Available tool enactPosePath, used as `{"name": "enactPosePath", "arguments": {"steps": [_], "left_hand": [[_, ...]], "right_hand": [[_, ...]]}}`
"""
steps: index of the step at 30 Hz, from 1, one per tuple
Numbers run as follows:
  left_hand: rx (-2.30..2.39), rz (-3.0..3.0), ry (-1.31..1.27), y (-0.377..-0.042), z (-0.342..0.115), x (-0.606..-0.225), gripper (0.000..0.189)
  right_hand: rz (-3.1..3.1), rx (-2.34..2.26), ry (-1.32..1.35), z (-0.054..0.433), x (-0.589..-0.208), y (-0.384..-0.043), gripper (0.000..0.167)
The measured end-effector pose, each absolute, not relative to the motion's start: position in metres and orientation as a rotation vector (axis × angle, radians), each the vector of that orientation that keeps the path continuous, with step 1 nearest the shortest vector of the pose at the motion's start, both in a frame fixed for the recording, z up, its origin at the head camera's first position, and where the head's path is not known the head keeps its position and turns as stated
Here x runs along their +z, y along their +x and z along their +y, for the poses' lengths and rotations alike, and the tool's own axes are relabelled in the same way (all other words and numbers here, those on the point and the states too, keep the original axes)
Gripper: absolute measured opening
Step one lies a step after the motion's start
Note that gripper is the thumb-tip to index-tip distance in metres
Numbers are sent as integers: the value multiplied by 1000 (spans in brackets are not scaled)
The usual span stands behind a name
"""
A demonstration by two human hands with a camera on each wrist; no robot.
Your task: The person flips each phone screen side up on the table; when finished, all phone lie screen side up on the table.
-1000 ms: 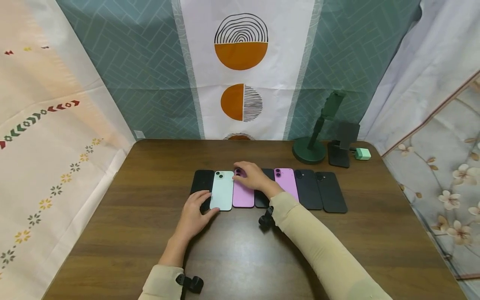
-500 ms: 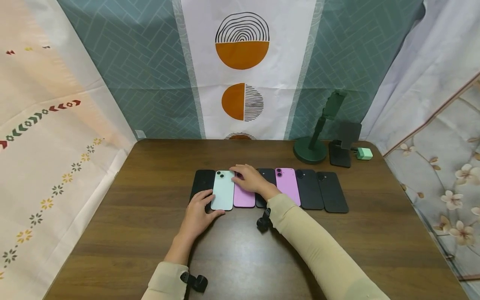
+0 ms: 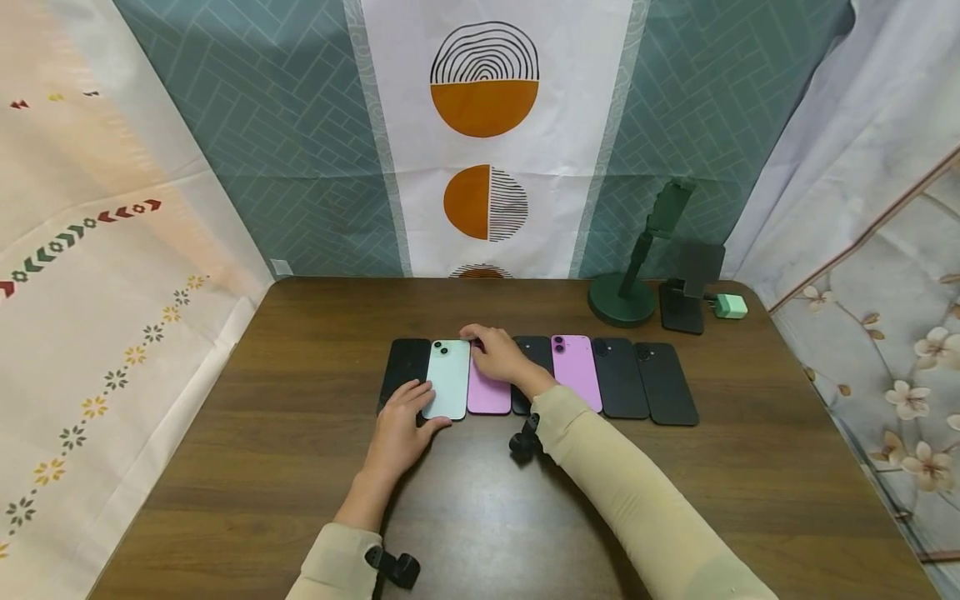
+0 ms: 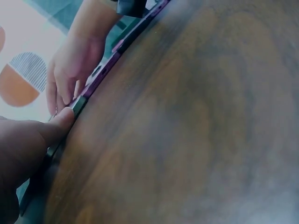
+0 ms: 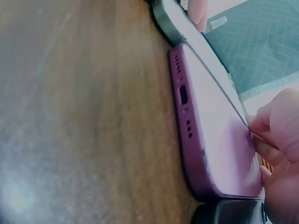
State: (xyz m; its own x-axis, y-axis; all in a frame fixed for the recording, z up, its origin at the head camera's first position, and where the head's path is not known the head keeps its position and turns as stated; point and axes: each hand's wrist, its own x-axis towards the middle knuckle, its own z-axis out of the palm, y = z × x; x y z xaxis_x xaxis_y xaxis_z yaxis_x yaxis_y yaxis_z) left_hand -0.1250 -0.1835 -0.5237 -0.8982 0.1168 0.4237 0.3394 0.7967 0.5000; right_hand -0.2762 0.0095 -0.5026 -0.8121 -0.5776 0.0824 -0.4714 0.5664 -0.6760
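A row of phones lies back-up on the table. My left hand (image 3: pixel 399 429) is at the near left corner of the mint phone (image 3: pixel 446 383); its thumb touches the near edge and its fingers reach the left side, over part of the leftmost black phone (image 3: pixel 405 362). My right hand (image 3: pixel 501 357) lies over the far end of the left pink phone (image 3: pixel 489 396). In the right wrist view its thumb touches the seam beside the mint phone (image 5: pixel 205 49), with the other fingers at the pink phone's (image 5: pixel 224 135) far end. Its forearm crosses the row and partly hides another black phone (image 3: pixel 534 350).
Farther right in the row are a second pink phone (image 3: pixel 576 371) and two dark phones (image 3: pixel 620 379). At the back right stand a green phone stand (image 3: pixel 622 300), a black folding stand (image 3: pixel 682 308) and a mint charger plug (image 3: pixel 730 306). Curtains surround the wooden table (image 3: pixel 300 400).
My left hand has shifted slightly right, its thumb sliding along the mint phone's near edge. My right fingers have moved a little left, around the left pink phone's far end. The row looks unchanged.
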Motion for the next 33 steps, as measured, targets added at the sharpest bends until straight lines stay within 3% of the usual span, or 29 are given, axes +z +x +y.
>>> {"name": "enactPosePath", "arguments": {"steps": [19,27,33], "left_hand": [[-850,-2662,-470,-121,-188,-522,45],[-828,-2684,-473,-121,-185,-517,56],[-791,-2657,-513,-121,-183,-516,49]], "right_hand": [[2449,-1515,-895,11,-502,-278,31],[2375,-1577,-893,10,-500,-276,33],[2319,-1630,-893,10,-499,-276,34]]}}
